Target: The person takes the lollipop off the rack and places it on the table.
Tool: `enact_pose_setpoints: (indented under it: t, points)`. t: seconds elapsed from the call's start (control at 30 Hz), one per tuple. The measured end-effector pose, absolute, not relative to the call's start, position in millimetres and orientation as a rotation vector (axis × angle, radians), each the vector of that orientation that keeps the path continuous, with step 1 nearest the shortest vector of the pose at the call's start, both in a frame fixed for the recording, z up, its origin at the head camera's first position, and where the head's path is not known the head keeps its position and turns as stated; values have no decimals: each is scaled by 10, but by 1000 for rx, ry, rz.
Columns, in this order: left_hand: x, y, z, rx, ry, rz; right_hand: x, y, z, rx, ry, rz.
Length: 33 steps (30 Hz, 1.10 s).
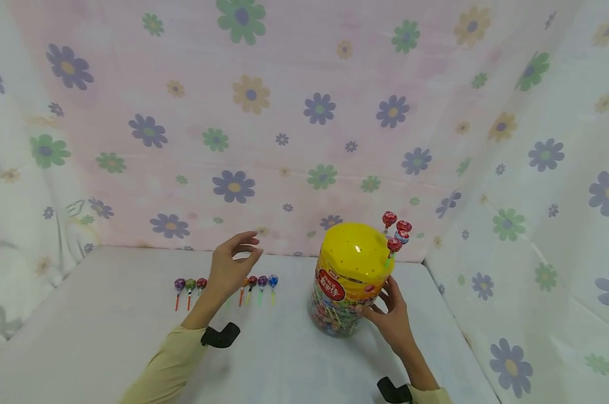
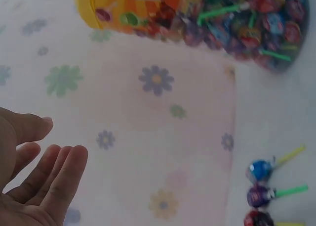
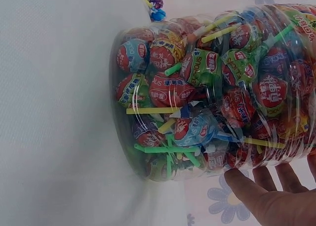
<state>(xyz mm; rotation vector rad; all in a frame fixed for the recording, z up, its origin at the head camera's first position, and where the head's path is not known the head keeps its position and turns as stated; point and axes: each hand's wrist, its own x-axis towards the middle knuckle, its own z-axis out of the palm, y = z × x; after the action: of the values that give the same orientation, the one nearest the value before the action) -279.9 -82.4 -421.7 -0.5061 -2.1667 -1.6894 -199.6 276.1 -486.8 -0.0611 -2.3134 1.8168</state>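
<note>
My left hand (image 1: 230,268) hangs in the air over a row of lollipops, fingers bent loosely and thumb apart from them, with nothing held. Part of the row is hidden behind that hand and forearm; a blue lollipop (image 1: 272,280) lies at its right end. On the right stands a big clear jar (image 1: 330,311) full of wrapped lollipops, topped by a yellow lid (image 1: 355,252). My right hand (image 1: 392,320) grips the jar's right side low down, thumb in front and fingers round the back. Several red-headed lollipops (image 1: 394,244) stick up at the lid's right edge.
A white-covered table (image 1: 107,336) carries everything. Flower-printed cloth (image 1: 284,140) hangs behind it and along both sides, close to the jar's right. At the row's left end lie a purple lollipop (image 1: 179,285) and a green lollipop (image 1: 190,285).
</note>
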Motion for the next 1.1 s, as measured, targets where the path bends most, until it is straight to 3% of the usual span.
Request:
enact_pose_setpoints:
  t: [0.33,0.57,1.1]
  points:
    - [-2703,16,-3684,-832,-2062,-1786,-1979,2753,-4836,-41,-2313,1814]
    - [-2624,476,-3566,-1053,-2029,-1787,-1979,2745,-4819,-31,-2308,1822]
    - [-2601,1182,-3264,-1043,-2147,-1875,-1994,2766,-4848,-22,-2291,1812]
